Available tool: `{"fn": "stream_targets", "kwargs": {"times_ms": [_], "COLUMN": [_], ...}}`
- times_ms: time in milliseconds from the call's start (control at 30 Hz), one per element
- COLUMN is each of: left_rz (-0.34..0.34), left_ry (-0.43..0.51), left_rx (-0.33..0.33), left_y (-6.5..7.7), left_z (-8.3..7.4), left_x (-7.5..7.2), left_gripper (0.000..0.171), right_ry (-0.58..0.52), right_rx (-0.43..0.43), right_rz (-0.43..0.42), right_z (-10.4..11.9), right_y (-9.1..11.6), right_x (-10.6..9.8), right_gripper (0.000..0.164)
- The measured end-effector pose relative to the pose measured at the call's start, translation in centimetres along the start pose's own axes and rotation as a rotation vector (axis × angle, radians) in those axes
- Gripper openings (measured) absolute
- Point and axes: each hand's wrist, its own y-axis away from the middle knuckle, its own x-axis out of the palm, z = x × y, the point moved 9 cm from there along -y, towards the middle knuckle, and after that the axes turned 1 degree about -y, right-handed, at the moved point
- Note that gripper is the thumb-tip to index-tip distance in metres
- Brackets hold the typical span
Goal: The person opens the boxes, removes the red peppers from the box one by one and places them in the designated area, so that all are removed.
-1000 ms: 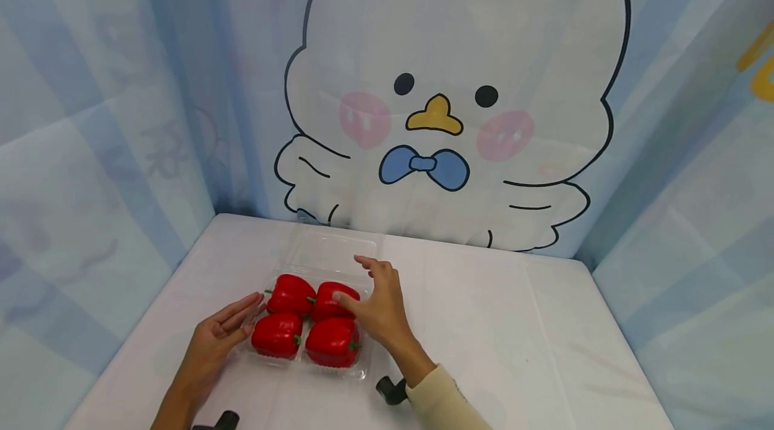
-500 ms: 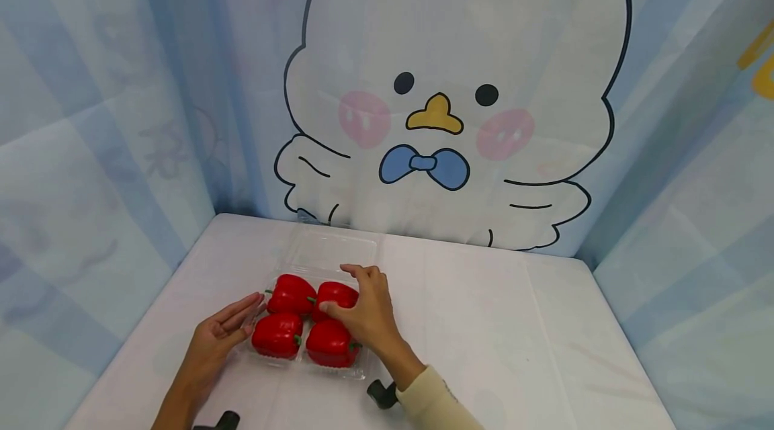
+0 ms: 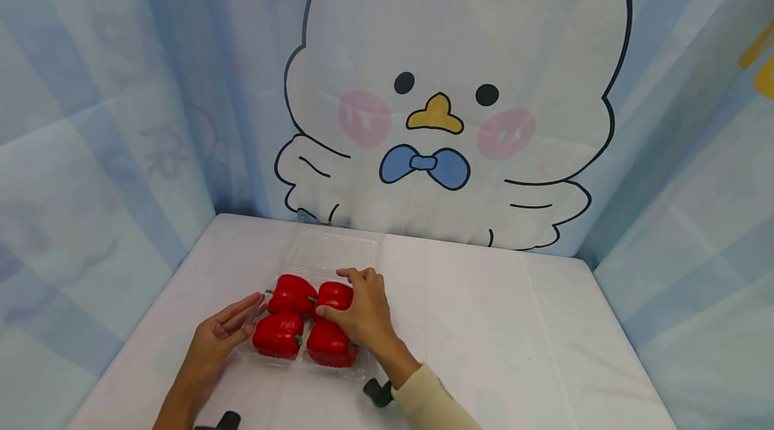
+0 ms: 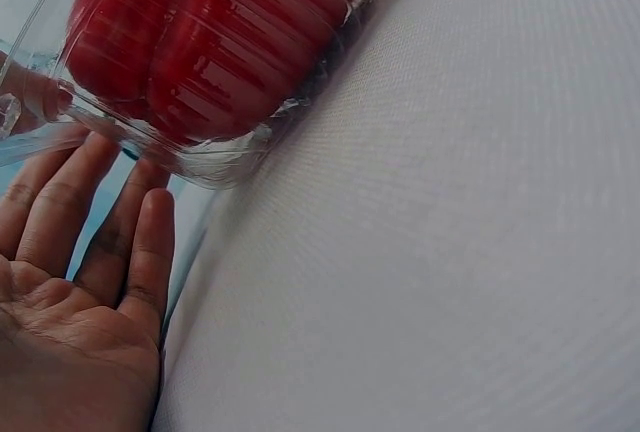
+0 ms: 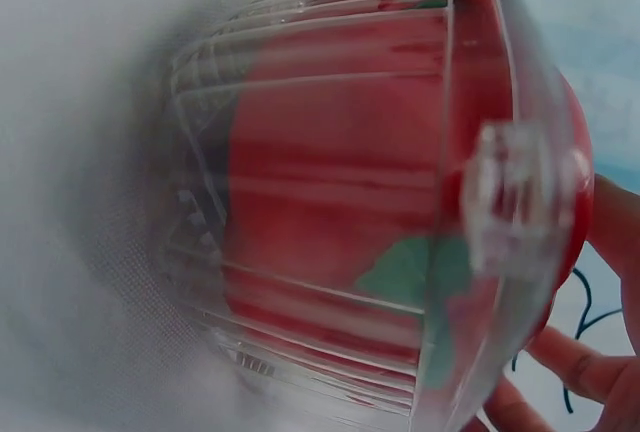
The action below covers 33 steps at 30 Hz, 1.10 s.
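A clear plastic clamshell container (image 3: 281, 363) holds several red bell peppers with green stems. My right hand (image 3: 365, 312) curves over the back right bell pepper (image 3: 334, 294), thumb on its near left side and fingers at its far side. The front right bell pepper (image 3: 331, 344) lies just below that hand. At the container's left side, my left hand (image 3: 218, 336) touches the rim with nearly straight fingers, beside the front left bell pepper (image 3: 277, 336) and the back left bell pepper (image 3: 293, 293). The left wrist view shows those fingers (image 4: 60, 212) against the clear wall.
The container's raised clear lid (image 3: 332, 248) leans toward the printed curtain (image 3: 435, 208) behind. A white cloth covers the table (image 3: 496, 336). Black wrist-camera parts show by the right wrist (image 3: 377, 392) and at the bottom left.
My right hand has moved slightly left and down, its thumb and fingers now around the back right bell pepper. The left hand has stayed in place.
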Motion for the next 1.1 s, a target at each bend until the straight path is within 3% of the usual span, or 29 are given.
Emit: {"fn": "stream_targets", "kwargs": {"times_ms": [767, 1100], "left_rz": [-0.002, 0.014], "left_ry": [-0.006, 0.018], "left_rx": [0.012, 0.065], "left_y": [0.0, 0.3], "left_z": [0.0, -0.5], "left_x": [0.0, 0.2], "left_gripper": [0.068, 0.065], "right_ry": [0.142, 0.196], "right_rx": [-0.011, -0.041], "right_rz": [0.008, 0.0], "right_z": [0.7, 0.7], "right_y": [-0.9, -0.9], "right_x": [1.3, 1.6], "right_gripper": [0.063, 0.062]}}
